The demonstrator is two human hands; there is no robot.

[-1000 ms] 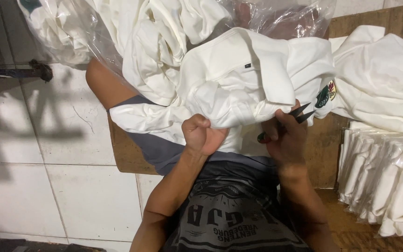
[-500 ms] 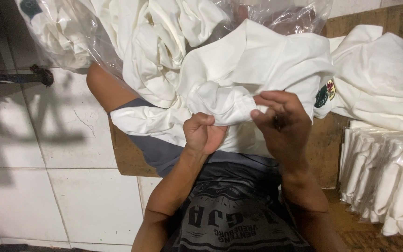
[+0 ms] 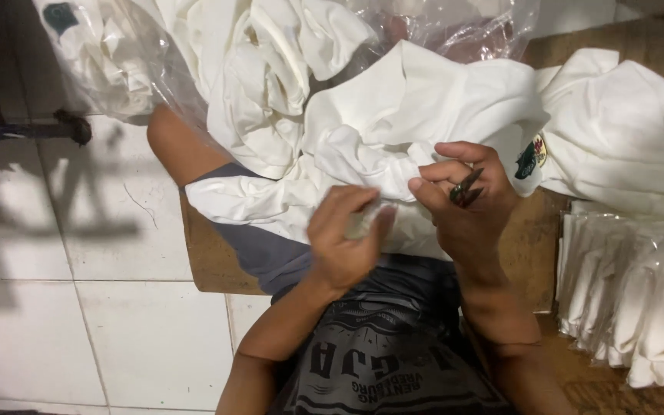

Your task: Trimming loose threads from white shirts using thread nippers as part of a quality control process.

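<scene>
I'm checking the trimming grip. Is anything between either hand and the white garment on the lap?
Nothing visible. The left hand pinches the white garment directly. The right hand touches it with its fingertips, while small dark snips sit in that hand, held above the cloth rather than blocking it.

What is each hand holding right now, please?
Left hand: fingers pinched on the white garment.
Right hand: closed around small dark thread snips, touching the garment.
</scene>
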